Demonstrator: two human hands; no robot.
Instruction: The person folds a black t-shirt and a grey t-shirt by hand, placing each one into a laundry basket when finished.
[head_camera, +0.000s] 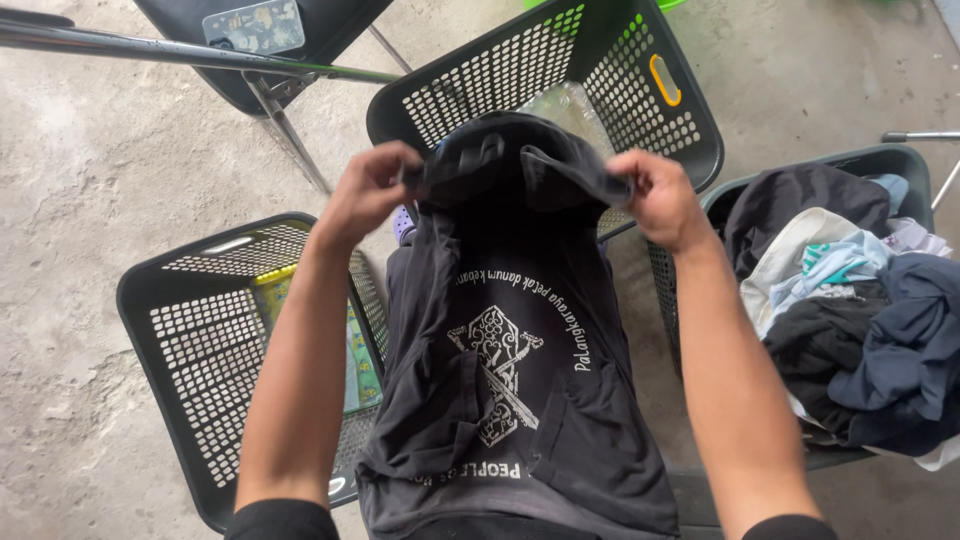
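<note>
Left hand (368, 188) and right hand (655, 195) both closed in a pinch on the top edge of a black printed T-shirt (510, 370), 1 hand at each corner, garment draped down over the lap. Just beyond the shirt, 1 black perforated basket (610, 60) with a yellow handle; a 2nd black basket (190, 330) at left; at right, a 3rd basket (900, 160) heaped with dark and light clothes (850, 300). Above left, black chair (300, 60) bearing a phone (255, 25), on concrete floor (90, 170).
</note>
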